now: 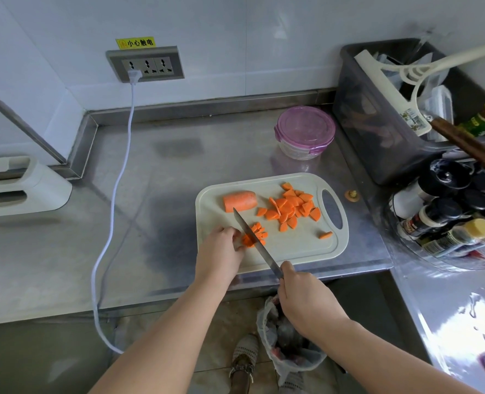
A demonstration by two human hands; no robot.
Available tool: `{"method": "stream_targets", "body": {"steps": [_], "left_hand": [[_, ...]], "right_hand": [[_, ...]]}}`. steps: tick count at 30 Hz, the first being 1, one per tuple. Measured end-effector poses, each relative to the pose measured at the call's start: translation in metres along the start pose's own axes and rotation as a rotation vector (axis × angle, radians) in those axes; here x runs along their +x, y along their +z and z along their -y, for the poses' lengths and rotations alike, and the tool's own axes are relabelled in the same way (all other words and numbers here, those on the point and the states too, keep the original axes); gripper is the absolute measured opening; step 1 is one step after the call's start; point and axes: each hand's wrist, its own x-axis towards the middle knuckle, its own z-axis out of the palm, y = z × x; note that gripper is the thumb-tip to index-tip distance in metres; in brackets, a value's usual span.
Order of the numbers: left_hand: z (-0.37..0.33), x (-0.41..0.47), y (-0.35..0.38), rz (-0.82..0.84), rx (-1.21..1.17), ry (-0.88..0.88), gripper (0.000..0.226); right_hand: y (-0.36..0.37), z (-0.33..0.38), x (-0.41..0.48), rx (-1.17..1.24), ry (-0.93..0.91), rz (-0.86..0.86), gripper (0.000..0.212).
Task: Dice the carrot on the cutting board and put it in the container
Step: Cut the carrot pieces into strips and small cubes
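At the near edge of the worktop (150, 194), the right hand (306, 300) was wrapped round the handle of one kitchen knife (257, 245), forefinger reaching toward the blade. The blade ran diagonally away from the person, its edge set down on a carrot strip (252, 237) at the near left of the cutting board (292, 251). The left hand (221, 245) lay just left of the blade, fingers curled and pinching the uncut end of that strip. Cut pieces fanned out on the blade's right side.

Assessment: dicing was in hand and roughly half done; no transfer had begun. The next move calls for short, even cuts, the left fingertips tucked back clear of the edge.

Further back on the board:
- One loose pile of cut pieces (292, 207), centre-right; too overlapped for a firm count.
- One stray piece (325, 235), apart, near the board's handle slot.
- One uncut carrot chunk (239, 201), far left, just beside the knife tip.

Off the board, one small carrot end (352, 194) lay on the worktop.

Beyond, well apart from the board, stood one round container (305, 132) with its purple lid on. The lid must come off before loading.
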Motion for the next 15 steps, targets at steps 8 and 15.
{"method": "stream_targets", "body": {"steps": [8,15], "left_hand": [[-0.006,0.012,-0.012,-0.222,-0.342,0.025,0.029],[-0.012,0.020,-0.005,-0.035,-0.449,0.088,0.035]], "right_hand": [[0.006,0.001,0.004,-0.014,0.023,0.007,0.040],[0.006,0.005,0.002,-0.123,0.018,0.020,0.055]]}}
